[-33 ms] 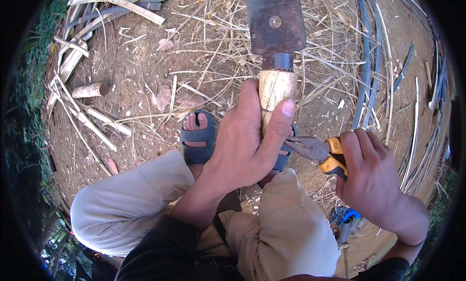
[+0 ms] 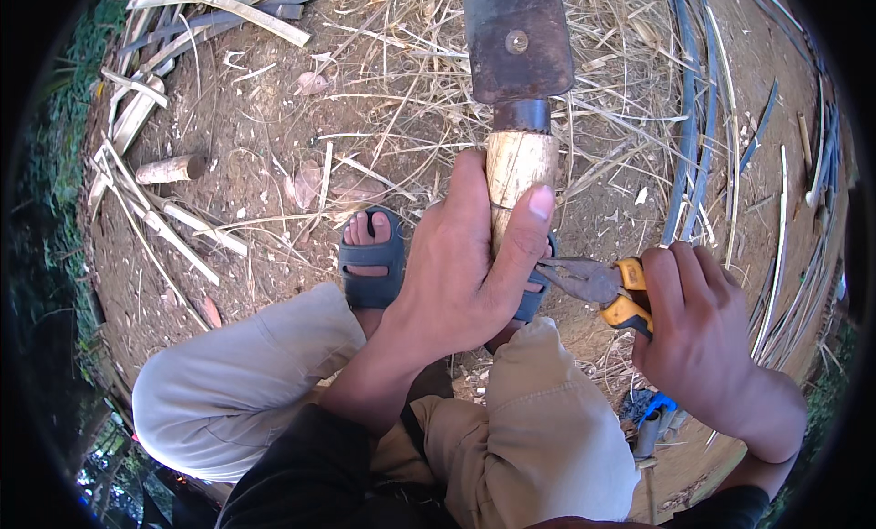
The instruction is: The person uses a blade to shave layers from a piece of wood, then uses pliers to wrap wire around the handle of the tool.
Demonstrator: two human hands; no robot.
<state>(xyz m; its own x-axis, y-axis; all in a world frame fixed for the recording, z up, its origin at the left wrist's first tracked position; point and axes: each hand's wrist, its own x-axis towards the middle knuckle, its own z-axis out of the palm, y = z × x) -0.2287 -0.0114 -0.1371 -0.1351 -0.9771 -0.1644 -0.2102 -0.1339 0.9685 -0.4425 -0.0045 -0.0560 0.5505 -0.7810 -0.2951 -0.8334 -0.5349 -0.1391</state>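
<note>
My left hand (image 2: 461,264) is wrapped round the pale wooden handle (image 2: 522,168) of a broad-bladed machete, its thumb lying along the right side. A thin dark line rings the handle just above my grip. From a dark metal collar (image 2: 522,115), the wide dark blade (image 2: 518,59) runs up out of view, with one round rivet on it. Yellow-and-black pliers (image 2: 589,281) are in my closed right hand (image 2: 698,324). Their grey jaws reach to the edge of my left hand, below the thumb; whether they grip anything there I cannot tell.
Dry straw-like strips (image 2: 630,82) litter the brown soil ahead. Long dark split strips (image 2: 698,136) lie at the right. Pale slats (image 2: 219,4) and a short round stick (image 2: 171,169) are on the left. A blue-topped object (image 2: 659,404) sits beside my right knee.
</note>
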